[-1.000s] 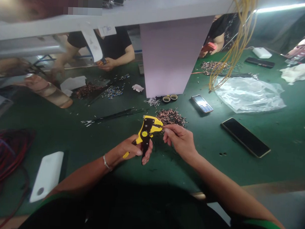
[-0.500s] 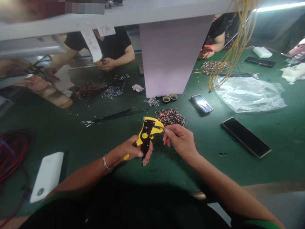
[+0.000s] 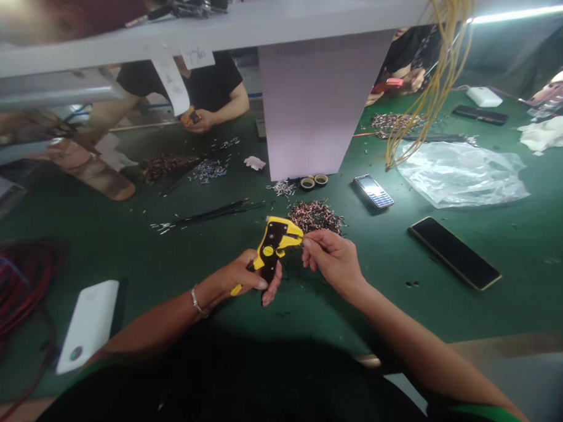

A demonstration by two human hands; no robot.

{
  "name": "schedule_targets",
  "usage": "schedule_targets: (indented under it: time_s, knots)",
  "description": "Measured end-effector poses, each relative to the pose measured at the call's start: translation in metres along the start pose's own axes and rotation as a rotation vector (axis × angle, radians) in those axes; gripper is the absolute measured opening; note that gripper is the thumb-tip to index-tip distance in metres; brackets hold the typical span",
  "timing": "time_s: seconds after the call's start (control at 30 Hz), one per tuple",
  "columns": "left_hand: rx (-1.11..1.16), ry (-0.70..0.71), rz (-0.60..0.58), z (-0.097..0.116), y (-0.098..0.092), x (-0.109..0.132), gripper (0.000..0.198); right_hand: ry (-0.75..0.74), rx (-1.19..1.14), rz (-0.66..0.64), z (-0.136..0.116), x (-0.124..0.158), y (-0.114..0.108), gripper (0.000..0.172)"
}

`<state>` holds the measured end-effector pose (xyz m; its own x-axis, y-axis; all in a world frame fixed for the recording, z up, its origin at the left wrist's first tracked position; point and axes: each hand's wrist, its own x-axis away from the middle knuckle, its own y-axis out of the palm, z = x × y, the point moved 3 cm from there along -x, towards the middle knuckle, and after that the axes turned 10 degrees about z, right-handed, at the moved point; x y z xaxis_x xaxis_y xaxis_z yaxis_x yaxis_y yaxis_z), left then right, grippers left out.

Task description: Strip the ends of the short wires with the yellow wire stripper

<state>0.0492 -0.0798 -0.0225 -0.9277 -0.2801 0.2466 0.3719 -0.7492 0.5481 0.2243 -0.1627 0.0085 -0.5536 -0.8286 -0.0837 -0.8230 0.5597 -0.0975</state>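
Left hand (image 3: 243, 275) gripping yellow wire stripper (image 3: 273, 244), fingers wrapped round handles; right hand (image 3: 333, 257) fingers pinching short wire (image 3: 309, 239) at jaws; loose pinch risks wire slipping, dropping onto tabletop (image 3: 375, 294) near cut-wire pile (image 3: 316, 217).

A long green-topped workbench (image 3: 529, 256) fills the room, with a white overhead shelf (image 3: 288, 17) running across it on a pale pink upright panel (image 3: 317, 101). A bright strip light (image 3: 523, 14) glows above a dark back wall (image 3: 522, 53) at the far right.
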Motion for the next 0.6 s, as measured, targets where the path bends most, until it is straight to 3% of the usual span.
schedule_targets:
  time_s: [0.6]
  knots:
    - [0.002,0.033,0.101,0.0020,0.0044,0.0022,0.020,0.102,-0.200,-0.019,0.0094,-0.0046,0.0028,0.014]
